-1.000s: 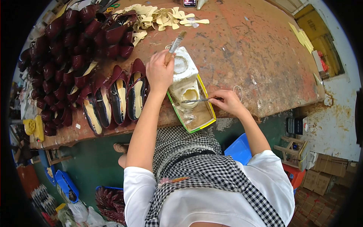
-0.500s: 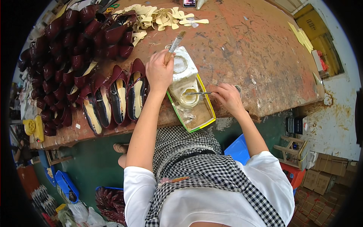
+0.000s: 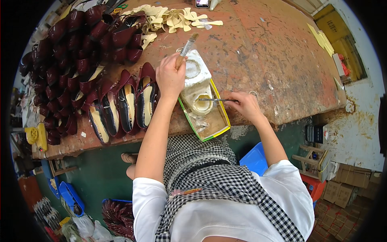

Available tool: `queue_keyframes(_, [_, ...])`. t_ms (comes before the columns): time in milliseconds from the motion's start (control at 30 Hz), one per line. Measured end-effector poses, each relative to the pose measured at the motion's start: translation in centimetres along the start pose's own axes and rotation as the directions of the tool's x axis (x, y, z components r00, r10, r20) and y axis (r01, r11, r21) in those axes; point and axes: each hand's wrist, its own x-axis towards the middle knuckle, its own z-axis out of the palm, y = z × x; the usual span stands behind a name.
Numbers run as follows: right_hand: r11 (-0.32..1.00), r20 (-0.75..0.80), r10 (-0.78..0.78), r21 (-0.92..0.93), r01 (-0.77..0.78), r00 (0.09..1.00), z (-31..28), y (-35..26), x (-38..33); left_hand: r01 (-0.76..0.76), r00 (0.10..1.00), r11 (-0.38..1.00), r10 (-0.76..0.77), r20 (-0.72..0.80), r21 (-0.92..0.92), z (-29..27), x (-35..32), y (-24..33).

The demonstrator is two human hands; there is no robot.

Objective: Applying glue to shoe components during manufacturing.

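Observation:
My left hand [image 3: 171,72] is closed round the wooden handle of a flat paintbrush [image 3: 186,50], bristles pointing up and away. Beneath it stands a white two-cup glue holder [image 3: 203,76] in a cardboard tray [image 3: 209,128] with yellow and green edges. My right hand [image 3: 244,104] pinches a thin, dark-handled tool [image 3: 221,99], whose tip reaches into the nearer cup [image 3: 201,105]; the tip's kind cannot be made out. Left of the tray, several dark red shoes [image 3: 128,101] lie in a row with pale insoles showing.
A tall heap of glossy dark red shoe uppers [image 3: 66,64] fills the table's left side. Cream insole pieces [image 3: 173,18] lie at the back, near a phone [image 3: 202,3]. A blue bin [image 3: 254,158] stands below the table edge [image 3: 290,115], and a wooden stool [image 3: 309,155] stands at right.
My right hand has turned slightly and shifted a little nearer to me, with the thin tool still in the cup. My left hand and the paintbrush have barely moved.

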Motion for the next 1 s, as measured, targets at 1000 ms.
queue_keyframes(1000, [0.878, 0.0, -0.292, -0.397, 0.268, 0.956, -1.8, -0.5, 1.9, 0.004, 1.0, 1.0, -0.004, 0.018, 0.008, 0.1, 0.2, 0.1])
